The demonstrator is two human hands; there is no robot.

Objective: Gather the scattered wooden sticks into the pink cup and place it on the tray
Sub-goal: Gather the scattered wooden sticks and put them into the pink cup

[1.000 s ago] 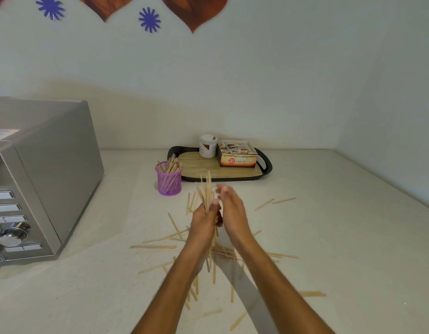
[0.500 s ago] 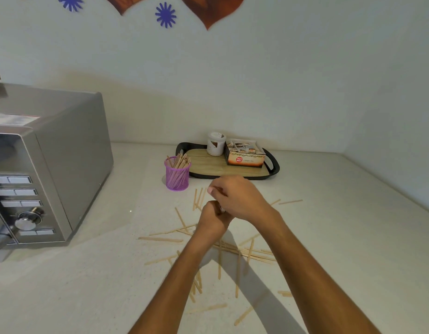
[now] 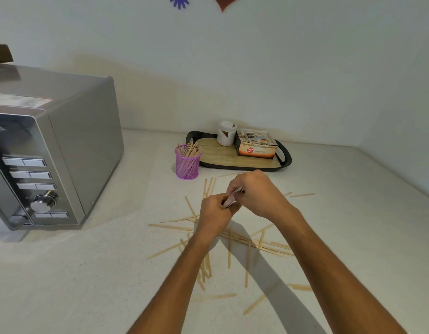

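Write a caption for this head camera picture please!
Both hands bunch wooden sticks above the scattered pile, near the pink cup.

Only the tea box (image 3: 256,147) on the tray (image 3: 284,157) carries anything legible — a round red badge with two lines of white lettering too small to make out, and beside it small print that looks like "Ginger Tea". The sticker on top of the microwave (image 3: 56,150) is a blur, and its button panel shows no characters I can read — same for the white jar (image 3: 226,133)
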